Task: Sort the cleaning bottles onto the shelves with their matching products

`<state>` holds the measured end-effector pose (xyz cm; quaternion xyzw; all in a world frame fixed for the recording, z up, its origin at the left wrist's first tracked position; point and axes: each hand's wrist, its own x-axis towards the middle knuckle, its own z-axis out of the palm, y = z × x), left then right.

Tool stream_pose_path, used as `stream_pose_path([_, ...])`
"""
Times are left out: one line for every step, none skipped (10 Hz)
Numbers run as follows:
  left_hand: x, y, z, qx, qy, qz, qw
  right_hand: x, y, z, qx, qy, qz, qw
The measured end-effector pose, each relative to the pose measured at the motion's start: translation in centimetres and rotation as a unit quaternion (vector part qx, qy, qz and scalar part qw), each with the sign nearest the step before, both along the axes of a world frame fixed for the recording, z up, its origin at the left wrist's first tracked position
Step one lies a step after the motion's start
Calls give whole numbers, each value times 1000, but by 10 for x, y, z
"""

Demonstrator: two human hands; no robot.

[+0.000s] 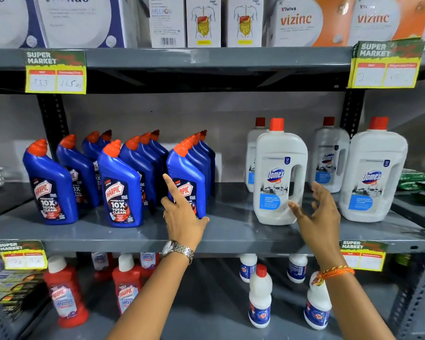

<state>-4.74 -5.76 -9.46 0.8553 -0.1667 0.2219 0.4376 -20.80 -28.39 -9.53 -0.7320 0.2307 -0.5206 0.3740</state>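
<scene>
On the middle shelf (pixel 231 231), several blue Harpic bottles with red caps stand in rows at the left, such as one (pixel 120 187) at the front. My left hand (pixel 182 217) wraps the lower part of the rightmost front blue Harpic bottle (pixel 185 168), thumb at its right base and index finger pointing up its left side. To the right stand white Domex bottles with red caps. My right hand (pixel 317 217) is spread open beside the front Domex bottle (pixel 277 173), with one fingertip touching its lower right edge. Another Domex bottle (pixel 373 173) stands further right.
The lower shelf holds red Harpic bottles (pixel 64 290) at the left and small white bottles (pixel 260 295) at the right. Boxed goods (pixel 297 20) fill the top shelf. Yellow price tags (pixel 55 74) hang on the shelf edges. Green packets (pixel 412 180) lie at the far right.
</scene>
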Motion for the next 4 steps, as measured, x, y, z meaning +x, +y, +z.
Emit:
stream_pose_path([1, 3, 1, 1, 2, -2, 1000, -3, 6, 1, 2, -6, 8, 1000])
stream_pose_path([2, 3, 1, -4, -2, -4, 1000, -2, 8, 1, -5, -7, 8, 1000])
stream_pose_path([2, 5, 1, -17, 7, -16, 1000, -1, 17, 3, -14, -26, 16, 999])
stream_pose_path([-3, 8, 1, -37, -12, -20, 999, 2, 27, 7, -21, -41, 2, 999])
